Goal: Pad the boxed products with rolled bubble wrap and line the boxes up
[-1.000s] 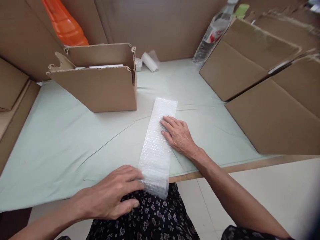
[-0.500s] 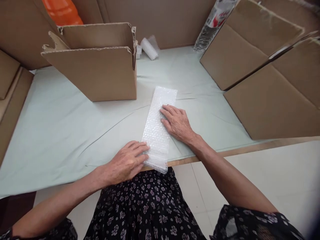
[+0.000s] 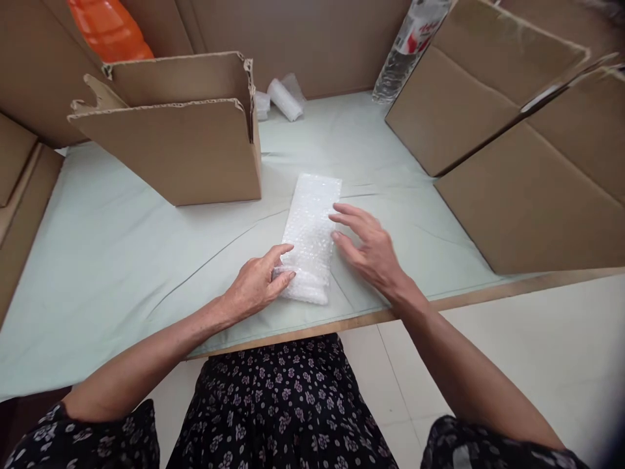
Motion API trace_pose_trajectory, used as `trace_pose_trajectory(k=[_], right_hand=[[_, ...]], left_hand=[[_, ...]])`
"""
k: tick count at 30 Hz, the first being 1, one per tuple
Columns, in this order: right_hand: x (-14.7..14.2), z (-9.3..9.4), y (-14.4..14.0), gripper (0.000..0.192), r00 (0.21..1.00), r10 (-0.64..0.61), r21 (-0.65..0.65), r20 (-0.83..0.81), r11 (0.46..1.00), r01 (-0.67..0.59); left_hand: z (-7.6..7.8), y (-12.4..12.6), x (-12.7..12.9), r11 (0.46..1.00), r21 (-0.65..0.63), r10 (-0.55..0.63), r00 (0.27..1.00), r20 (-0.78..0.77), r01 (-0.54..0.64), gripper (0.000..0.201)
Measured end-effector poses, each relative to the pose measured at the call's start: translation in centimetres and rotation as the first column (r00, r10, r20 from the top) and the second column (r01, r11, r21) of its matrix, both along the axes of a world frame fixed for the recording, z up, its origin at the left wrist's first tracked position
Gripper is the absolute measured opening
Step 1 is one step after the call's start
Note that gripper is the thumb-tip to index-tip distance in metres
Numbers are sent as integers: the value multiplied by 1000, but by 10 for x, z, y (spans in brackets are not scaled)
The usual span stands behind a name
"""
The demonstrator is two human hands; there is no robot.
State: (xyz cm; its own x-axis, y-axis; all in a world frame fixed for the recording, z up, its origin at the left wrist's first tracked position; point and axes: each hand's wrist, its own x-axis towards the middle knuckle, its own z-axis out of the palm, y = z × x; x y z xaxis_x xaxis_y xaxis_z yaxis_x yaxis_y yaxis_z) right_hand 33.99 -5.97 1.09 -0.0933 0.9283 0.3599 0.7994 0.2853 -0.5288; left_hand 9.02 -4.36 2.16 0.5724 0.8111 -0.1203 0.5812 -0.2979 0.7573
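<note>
A long, flat piece of bubble wrap (image 3: 312,221) lies on the cloth-covered table in front of me, its near end folded over. My left hand (image 3: 258,280) holds the left side of that folded end, thumb on top and index finger stretched along the sheet; its other fingers are partly hidden. My right hand (image 3: 366,244) hovers at the right edge of the wrap, fingers apart and holding nothing. Whether its fingertips touch the plastic I cannot tell.
An upright open cardboard box (image 3: 170,156) stands at the left. More cardboard boxes (image 3: 537,189) stand at the right, beside a clear plastic bottle (image 3: 410,52). Small rolls of bubble wrap (image 3: 286,99) lie at the back, with an orange bottle (image 3: 110,29) behind the left box.
The near end of the bubble wrap has moved away from the table edge and is folded over. My left hand has moved forward with it; my right hand has shifted right, off the sheet.
</note>
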Motion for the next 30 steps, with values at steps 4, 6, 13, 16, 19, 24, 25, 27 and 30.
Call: trace_pose_trajectory(k=[4,6,13,16,19,24,25,27,30], right_hand=[[-8,21,-51,19,980,195,93,-34,977,-191],[-20,19,-72,19,942,334,81,22,939,-334],[-35,-9,-79,45,955,193,-69,225,981,-182],[-32,-10,-73,54,951,180,-93,251,983,-161],[-34,-11,-74,53,940,201,-96,275,979,-181],[-39,-14,-80,26,951,138,4,277,989,-145],[-39,-14,-80,24,957,122,30,263,991,-134],[-39,-12,-79,22,968,112,58,224,990,-128],[-38,-10,-77,19,979,148,33,137,988,-154]], left_hand=[[-2,6,4,999,-43,-16,999,-42,14,42],[-1,7,5,998,-57,-27,998,-52,24,39],[13,11,-1,972,-110,-217,974,-70,209,77],[15,12,0,975,-120,-199,974,-108,186,68],[11,15,7,987,-117,-125,981,-148,108,55],[4,16,11,995,-6,-102,983,-153,102,52],[5,13,8,994,72,-76,991,-113,85,52],[8,5,-3,952,303,-51,999,-4,49,52],[11,-8,-20,829,544,-180,983,38,131,52]])
